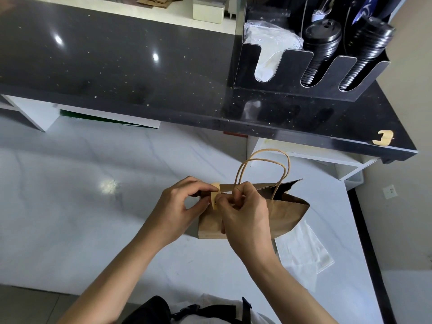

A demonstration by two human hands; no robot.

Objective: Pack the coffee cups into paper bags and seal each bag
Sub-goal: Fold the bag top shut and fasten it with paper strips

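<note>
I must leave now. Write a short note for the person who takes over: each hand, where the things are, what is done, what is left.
Left hand: pinches the tan sticker at the bag's top edge.
Right hand: pinches the sticker's other side, by the handles.
Paper bag: stands on the white counter; left part of the top is folded shut, right part gapes.
Cups: hidden.
Done: top closed at left.
Left: press the sticker down; one more lies on the black ledge.
</note>
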